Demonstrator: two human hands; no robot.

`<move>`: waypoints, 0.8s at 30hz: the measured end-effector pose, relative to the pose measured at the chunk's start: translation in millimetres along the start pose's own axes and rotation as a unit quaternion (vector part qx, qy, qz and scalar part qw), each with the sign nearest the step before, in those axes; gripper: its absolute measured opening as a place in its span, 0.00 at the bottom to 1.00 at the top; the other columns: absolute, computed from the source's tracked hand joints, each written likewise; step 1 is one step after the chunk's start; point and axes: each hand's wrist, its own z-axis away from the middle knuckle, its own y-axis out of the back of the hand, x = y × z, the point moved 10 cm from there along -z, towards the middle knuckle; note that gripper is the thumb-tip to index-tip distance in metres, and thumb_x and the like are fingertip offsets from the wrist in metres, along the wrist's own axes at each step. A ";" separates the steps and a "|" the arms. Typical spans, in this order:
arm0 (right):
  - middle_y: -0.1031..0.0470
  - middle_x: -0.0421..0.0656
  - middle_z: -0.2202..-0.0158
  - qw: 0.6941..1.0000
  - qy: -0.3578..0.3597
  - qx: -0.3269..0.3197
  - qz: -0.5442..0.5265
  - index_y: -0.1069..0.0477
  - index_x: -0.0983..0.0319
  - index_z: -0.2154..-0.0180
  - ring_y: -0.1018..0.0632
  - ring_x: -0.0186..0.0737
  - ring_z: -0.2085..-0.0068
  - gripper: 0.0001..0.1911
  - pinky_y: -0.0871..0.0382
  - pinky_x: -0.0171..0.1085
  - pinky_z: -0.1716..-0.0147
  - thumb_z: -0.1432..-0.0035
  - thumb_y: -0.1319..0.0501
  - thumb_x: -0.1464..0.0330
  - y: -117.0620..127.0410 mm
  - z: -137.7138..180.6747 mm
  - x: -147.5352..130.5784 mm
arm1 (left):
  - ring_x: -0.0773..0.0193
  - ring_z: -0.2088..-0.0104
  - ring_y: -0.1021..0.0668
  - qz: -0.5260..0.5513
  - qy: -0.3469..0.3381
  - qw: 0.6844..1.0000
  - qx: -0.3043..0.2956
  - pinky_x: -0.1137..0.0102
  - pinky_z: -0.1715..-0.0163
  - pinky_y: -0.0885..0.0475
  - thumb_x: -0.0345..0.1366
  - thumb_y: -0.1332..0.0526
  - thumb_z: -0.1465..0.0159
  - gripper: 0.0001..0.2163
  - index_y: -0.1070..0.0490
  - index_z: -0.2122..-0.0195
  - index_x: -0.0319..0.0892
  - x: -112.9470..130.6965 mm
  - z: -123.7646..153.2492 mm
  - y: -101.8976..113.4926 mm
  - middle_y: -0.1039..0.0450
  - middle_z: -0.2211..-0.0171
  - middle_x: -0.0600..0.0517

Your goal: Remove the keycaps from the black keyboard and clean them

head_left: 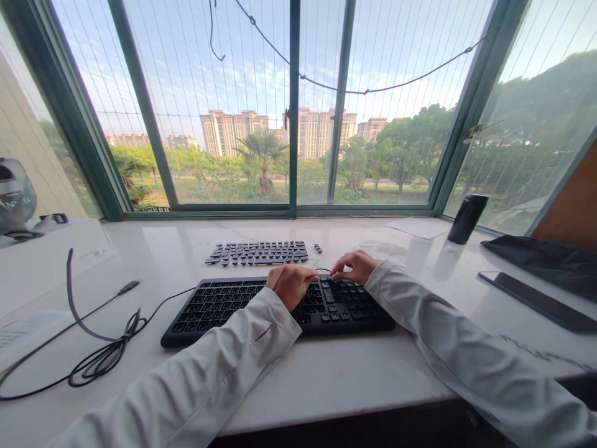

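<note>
A black keyboard [224,305] lies on the white sill-top counter [326,373] in front of me. My left hand [290,284] rests curled on the keys right of the keyboard's middle. My right hand [357,265] is beside it, its fingers pinched together over the keys near the top edge; what they hold, if anything, is too small to make out. Behind the keyboard, rows of loose black keycaps [259,252] are laid out on the counter, with a few more keycaps [318,248] just to their right. Both arms wear white sleeves.
The keyboard's black cable [100,358] is coiled at the left, near a white box [46,261] and a helmet [13,196]. A dark cylindrical cup [467,218], a sheet of paper [417,228], a black cloth [545,261] and a dark flat device [536,300] lie at the right. A window stands behind.
</note>
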 end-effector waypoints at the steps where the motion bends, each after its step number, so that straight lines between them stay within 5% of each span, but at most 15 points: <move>1: 0.22 0.39 0.73 1.000 0.001 -0.003 -0.003 0.21 0.58 0.68 0.27 0.31 0.71 0.12 0.40 0.30 0.70 0.52 0.36 0.58 -0.4 0.2 -0.5 | 0.63 0.61 0.21 0.004 -0.005 1.000 -0.005 0.71 0.61 0.31 0.46 0.46 0.37 0.12 0.25 0.59 0.56 1.7 0.2 -0.6 0.22 0.62 0.56; 12: 0.23 0.38 0.75 0.999 0.035 -0.001 0.014 0.22 0.60 0.72 0.30 0.30 0.74 0.09 0.40 0.30 0.73 0.52 0.36 0.62 2.3 1.8 -13.8 | 0.65 0.50 0.27 0.003 -0.107 0.990 -0.093 0.71 0.51 0.33 0.39 0.53 0.35 0.18 0.36 0.45 0.54 35.5 6.0 -13.0 0.34 0.45 0.59; 24: 0.22 0.43 0.71 0.989 0.092 -0.024 0.111 0.21 0.60 0.71 0.24 0.37 0.67 0.07 0.35 0.33 0.65 0.50 0.39 0.70 -5.0 0.4 -31.3 | 0.61 0.55 0.23 -0.043 -0.066 0.990 -0.113 0.67 0.55 0.31 0.39 0.50 0.38 0.17 0.31 0.50 0.56 34.3 0.7 -19.1 0.26 0.53 0.56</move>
